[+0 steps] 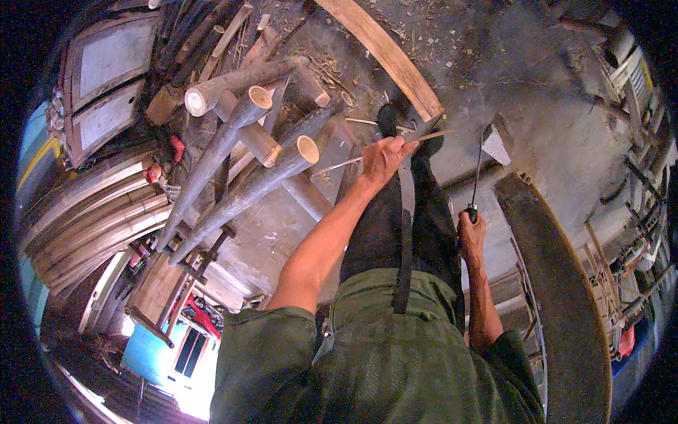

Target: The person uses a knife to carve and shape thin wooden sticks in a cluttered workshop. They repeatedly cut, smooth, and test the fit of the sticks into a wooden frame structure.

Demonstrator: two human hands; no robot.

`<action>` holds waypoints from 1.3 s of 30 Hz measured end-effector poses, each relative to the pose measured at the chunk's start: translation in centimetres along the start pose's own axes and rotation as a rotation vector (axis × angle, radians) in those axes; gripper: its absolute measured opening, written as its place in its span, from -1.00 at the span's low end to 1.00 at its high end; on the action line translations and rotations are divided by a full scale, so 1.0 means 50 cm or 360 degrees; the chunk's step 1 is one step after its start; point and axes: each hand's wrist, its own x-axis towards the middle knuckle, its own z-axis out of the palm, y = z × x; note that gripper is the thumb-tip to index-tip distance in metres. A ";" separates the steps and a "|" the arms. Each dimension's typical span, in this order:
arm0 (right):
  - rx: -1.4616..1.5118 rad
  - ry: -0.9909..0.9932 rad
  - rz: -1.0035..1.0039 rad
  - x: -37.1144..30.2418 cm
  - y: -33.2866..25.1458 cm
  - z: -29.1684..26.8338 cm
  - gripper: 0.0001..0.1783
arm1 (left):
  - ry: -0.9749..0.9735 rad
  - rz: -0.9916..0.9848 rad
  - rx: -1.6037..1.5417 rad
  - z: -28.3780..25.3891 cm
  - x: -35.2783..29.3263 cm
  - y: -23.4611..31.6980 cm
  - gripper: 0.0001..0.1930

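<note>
My left hand (385,159) is closed around a thin wooden stick (432,136), held out level in front of my legs. One end of the stick points right; a thin pale length (337,167) also shows on the left side of the fist. Lower and to the right, my right hand (472,234) grips the black handle of a long, narrow-bladed tool (479,173). Its blade points away from me, seen nearly edge-on, so its exact kind cannot be told. The blade is apart from the stick.
Bamboo poles (240,205) and logs rest in a stack at left. A curved plank (395,60) lies ahead of my feet, and a wide dark board (565,297) stretches along my right. Curved slats (99,219) are piled far left. Wood chips (424,35) litter the floor.
</note>
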 end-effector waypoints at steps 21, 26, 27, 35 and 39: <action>0.0448 0.0069 -0.0014 0.013 -0.086 -0.012 -0.83 | -0.0030 -0.0115 0.0134 -0.018 0.025 -0.030 -0.58; 0.0396 0.0148 -0.0314 0.051 -0.165 0.023 -0.83 | -0.0008 -0.0022 0.0063 -0.010 0.011 -0.032 -0.59; -0.0057 0.0017 -0.0578 0.059 -0.114 0.042 -0.82 | 0.0011 -0.0014 0.0066 -0.015 0.007 -0.033 -0.61; 0.0932 0.0442 -0.0140 0.116 -0.220 -0.035 -0.87 | 0.0010 -0.0060 0.0104 -0.026 -0.011 -0.048 -0.76; 0.0333 0.0191 -0.0588 0.040 -0.108 0.100 -0.91 | 0.0067 0.0039 0.0077 -0.023 -0.007 -0.044 -0.79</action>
